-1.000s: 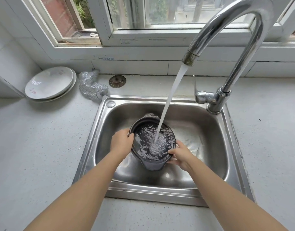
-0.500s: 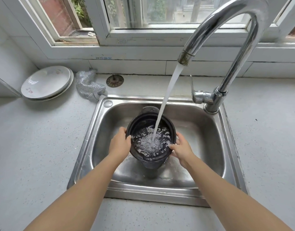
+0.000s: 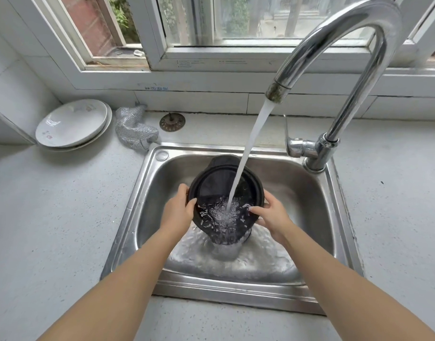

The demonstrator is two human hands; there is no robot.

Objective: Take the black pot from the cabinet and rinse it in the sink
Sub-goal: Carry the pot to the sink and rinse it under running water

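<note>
The black pot [image 3: 218, 183] is held over the steel sink [image 3: 142, 193], tilted toward me. Water runs from the chrome faucet [image 3: 344, 45] into the pot and spills over its near lip into the basin. My left hand [image 3: 178, 212] grips the pot's left rim, thumb inside the edge. My right hand [image 3: 273, 215] grips the right rim in the same way. One of the pot's handles shows at its far side; the near one is hidden by water.
Stacked white plates [image 3: 72, 123] lean at the back left of the grey counter [image 3: 51, 217]. A silver scouring cloth [image 3: 134, 126] and a sink strainer plug [image 3: 172, 122] lie behind the sink. The faucet lever [image 3: 295, 143] sits at the sink's back right, under the window.
The pot has tipped toward me, and the water that was pooling inside now pours over its near edge into the sink. Both hands keep their grip on the rim.
</note>
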